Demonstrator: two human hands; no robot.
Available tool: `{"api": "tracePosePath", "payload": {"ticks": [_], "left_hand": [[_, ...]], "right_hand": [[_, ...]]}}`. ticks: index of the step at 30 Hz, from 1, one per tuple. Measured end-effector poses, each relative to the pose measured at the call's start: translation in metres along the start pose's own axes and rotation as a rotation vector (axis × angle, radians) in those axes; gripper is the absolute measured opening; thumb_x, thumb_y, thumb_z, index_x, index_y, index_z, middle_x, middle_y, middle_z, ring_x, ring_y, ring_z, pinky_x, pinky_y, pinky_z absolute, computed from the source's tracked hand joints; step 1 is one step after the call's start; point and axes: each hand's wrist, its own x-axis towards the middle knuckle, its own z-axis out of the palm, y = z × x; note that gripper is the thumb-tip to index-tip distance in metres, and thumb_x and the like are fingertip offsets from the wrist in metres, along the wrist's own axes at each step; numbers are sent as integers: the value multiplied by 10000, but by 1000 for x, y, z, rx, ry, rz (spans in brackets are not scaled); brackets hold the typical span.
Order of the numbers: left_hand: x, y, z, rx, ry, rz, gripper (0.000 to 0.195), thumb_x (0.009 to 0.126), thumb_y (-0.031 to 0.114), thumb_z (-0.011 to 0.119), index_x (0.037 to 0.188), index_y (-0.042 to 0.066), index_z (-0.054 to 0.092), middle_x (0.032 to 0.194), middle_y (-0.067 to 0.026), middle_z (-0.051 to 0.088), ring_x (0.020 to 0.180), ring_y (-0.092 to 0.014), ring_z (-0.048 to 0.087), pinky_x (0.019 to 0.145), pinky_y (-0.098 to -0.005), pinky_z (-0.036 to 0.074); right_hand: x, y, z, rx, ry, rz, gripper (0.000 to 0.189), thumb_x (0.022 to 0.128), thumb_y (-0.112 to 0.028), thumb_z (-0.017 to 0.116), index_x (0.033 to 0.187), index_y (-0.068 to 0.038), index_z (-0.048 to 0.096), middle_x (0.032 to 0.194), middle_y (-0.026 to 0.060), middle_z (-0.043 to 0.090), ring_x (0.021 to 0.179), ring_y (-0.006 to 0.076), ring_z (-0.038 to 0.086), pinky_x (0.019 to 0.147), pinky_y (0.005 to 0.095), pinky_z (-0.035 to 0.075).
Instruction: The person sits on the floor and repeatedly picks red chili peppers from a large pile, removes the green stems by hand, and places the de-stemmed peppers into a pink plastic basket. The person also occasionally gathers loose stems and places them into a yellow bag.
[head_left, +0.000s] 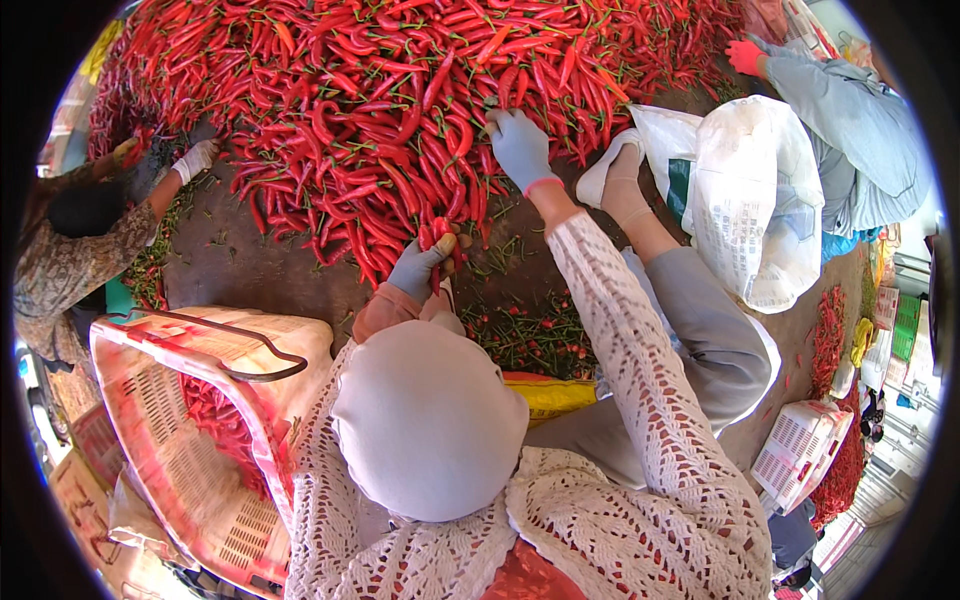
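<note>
My left hand (420, 268), in a grey-blue glove with a yellowish, stained thumb, grips a few red chili peppers (437, 238) upright at the near edge of a chili heap (405, 127). Farther forward and to the right, my right hand (520, 150), in a similar glove, reaches onto the heap with its fingers curled down against the peppers. Whether those fingers hold a pepper is hidden. Green stems and red caps (532, 337) litter the ground below, between my arms. A round light-grey cap (431, 424) covers the lower middle of the view.
A red-stained plastic crate (217, 330) with a metal handle lies tipped at left, chilies inside. At right stands a white woven sack (757, 202). Co-workers' gloved hands touch the heap at left (196, 160) and far right (744, 57). Another crate (802, 454) sits behind right.
</note>
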Motion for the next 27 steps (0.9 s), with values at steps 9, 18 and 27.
{"api": "tracePosePath", "payload": {"ticks": [9,18,27], "left_hand": [[36,0,-4,69,109,222,287,859,155,630,1091,10,539,978,-63,606,778,-152,596,671,-279,494],[34,-26,16,715,51,415,634,719,215,786,1219,5,458,1042,-99,600,924,-166,576,822,-296,476],[-11,-5,-33,696,489,305,421,734,193,759,1062,28,554,900,-62,630,803,-164,615,679,-309,488]], "right_hand": [[-20,5,11,228,-179,-27,306,799,-303,622,1011,-94,551,940,143,597,869,343,595,744,436,475],[-125,-30,-29,1098,-300,592,197,925,-198,484,874,-26,565,656,17,495,524,112,444,510,278,397],[-125,-28,-66,502,-1112,142,325,903,-354,521,1084,-90,577,671,46,500,618,183,566,627,314,469]]}}
